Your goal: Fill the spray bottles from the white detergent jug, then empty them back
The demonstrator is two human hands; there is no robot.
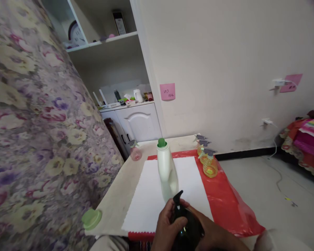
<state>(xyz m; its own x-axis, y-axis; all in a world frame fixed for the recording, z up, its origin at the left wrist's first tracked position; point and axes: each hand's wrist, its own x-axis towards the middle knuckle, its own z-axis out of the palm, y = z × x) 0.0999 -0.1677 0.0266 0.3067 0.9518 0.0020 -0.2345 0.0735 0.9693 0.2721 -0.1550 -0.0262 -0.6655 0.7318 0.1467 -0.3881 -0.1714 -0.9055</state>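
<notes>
A dark pump bottle (pixel 188 228) with a black nozzle is held close to me, at the bottom of the view. My left hand (pixel 167 223) is closed around its neck just below the nozzle, the thumb across the front. Wrapped about the bottle's right side is my right hand (pixel 208 225); part of the bottle's body is hidden by the fingers. Just beyond, a pale green detergent jug (pixel 165 169) with a handle stands upright, its green spout at the top. A light green cap (pixel 91 219) lies at the table's near left corner.
Under the jug is a white sheet (pixel 142 190) over red plastic (pixel 225 202) on the table (pixel 117 198). A pink spray bottle (pixel 135 153) stands far left, several yellow spray bottles (pixel 209 169) at right. A floral curtain (pixel 54 139) hangs beside the table; a wall (pixel 211 69) rises behind.
</notes>
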